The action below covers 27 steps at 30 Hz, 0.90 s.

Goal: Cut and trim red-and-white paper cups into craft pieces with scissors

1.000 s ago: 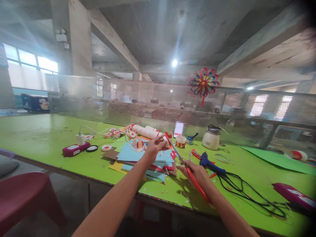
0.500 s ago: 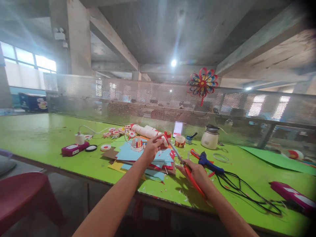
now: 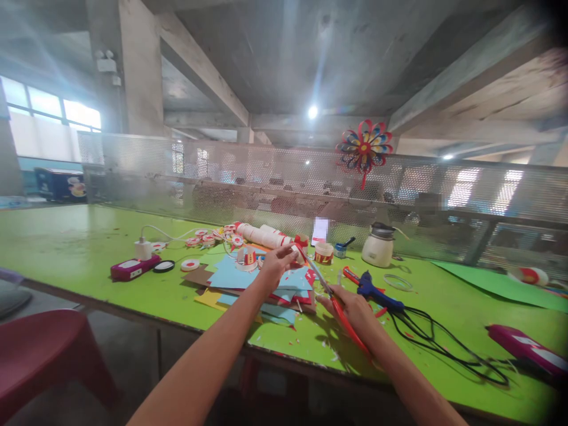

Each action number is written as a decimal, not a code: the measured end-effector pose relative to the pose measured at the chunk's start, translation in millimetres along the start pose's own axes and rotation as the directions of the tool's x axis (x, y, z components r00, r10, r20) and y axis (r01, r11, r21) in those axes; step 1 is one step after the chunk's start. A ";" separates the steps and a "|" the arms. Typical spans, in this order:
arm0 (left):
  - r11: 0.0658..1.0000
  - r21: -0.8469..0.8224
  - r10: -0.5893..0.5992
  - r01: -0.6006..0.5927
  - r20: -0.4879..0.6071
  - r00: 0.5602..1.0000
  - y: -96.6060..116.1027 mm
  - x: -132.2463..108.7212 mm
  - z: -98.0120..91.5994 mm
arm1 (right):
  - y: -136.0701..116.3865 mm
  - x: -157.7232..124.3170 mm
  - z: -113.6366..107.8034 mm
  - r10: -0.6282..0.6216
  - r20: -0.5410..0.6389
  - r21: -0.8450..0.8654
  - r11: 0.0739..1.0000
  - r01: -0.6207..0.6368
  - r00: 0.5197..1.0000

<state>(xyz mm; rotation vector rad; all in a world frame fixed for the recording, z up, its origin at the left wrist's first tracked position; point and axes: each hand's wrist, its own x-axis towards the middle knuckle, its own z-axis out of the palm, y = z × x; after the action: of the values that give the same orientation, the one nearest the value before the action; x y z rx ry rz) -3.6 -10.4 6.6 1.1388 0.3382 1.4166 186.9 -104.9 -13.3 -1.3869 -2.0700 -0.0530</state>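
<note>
- Scissors (image 3: 341, 315): we find the right hand (image 3: 352, 307) closed round their handles, blades angled toward the white piece (image 3: 297, 255); contact we cannot tell.
- Left hand (image 3: 276, 268): we see its fingertips pinching the white piece over the paper stack (image 3: 237, 276).
- Glue gun (image 3: 369, 288): we note it on the table (image 3: 89, 239), beside the right hand.

My left fingers (image 3: 284, 251) hide part of the white-and-red piece (image 3: 298, 255) they hold; my right fingers (image 3: 339, 291) cover some of the scissors (image 3: 349, 331). The maroon stool (image 3: 42, 349) runs off the left edge; the upright phone (image 3: 319, 238) is blurred at its top.
</note>
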 end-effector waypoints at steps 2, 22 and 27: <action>1.000 0.003 0.001 -0.001 0.000 1.000 0.1 0.0 0.2 | -1.5 -0.4 -0.4 0.001 -0.001 -0.002 1.000 -0.001 1.000; 0.999 -0.043 -0.028 0.028 0.000 1.000 -1.8 3.3 -6.4 | -1.2 -1.1 1.2 0.001 0.001 -0.018 1.000 -0.001 1.000; 0.999 -0.032 -0.016 0.015 -0.021 1.000 -1.3 3.5 -6.5 | -3.2 -1.2 -0.2 -0.008 0.003 0.007 1.000 0.008 1.000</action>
<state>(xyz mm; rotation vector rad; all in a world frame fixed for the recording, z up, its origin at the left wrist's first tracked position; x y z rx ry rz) -7.1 -4.4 4.0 1.0936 0.3377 1.4164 184.7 -107.3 -12.8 -1.3756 -2.0768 -0.0467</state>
